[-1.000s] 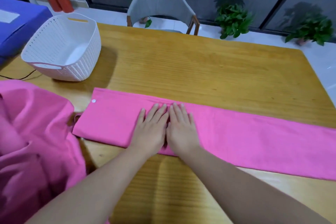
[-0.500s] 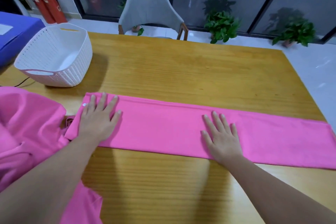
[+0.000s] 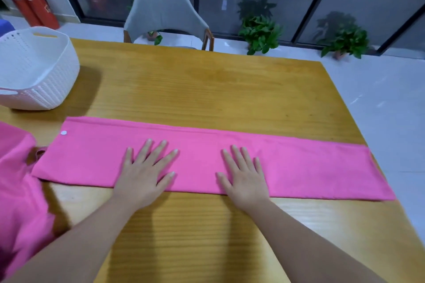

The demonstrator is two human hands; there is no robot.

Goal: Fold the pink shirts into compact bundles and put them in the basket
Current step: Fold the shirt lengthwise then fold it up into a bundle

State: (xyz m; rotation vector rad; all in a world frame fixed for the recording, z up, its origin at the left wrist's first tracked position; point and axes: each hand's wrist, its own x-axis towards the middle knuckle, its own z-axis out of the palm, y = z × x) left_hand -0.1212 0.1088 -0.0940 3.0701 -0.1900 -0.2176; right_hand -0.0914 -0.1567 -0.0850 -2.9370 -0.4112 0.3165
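I have my left hand (image 3: 143,171) and right hand (image 3: 245,176) flat, fingers spread, apart on the folded pink shirt (image 3: 310,167) spanning the table (image 3: 207,89), its right end reaching the edge, basket (image 3: 46,71) cut off far left

Both palms are sliding back toward the middle of the folded pink shirt (image 3: 207,158), the left hand (image 3: 145,174) leaving its left end, the right hand (image 3: 246,179) drawing leftward.

Open tabletop (image 3: 207,89) beyond folded pink shirt (image 3: 299,167); white basket (image 3: 39,80) at far left corner, loose pink shirt pile (image 3: 18,179) blocking near left; grey chair (image 3: 164,11) behind far edge.
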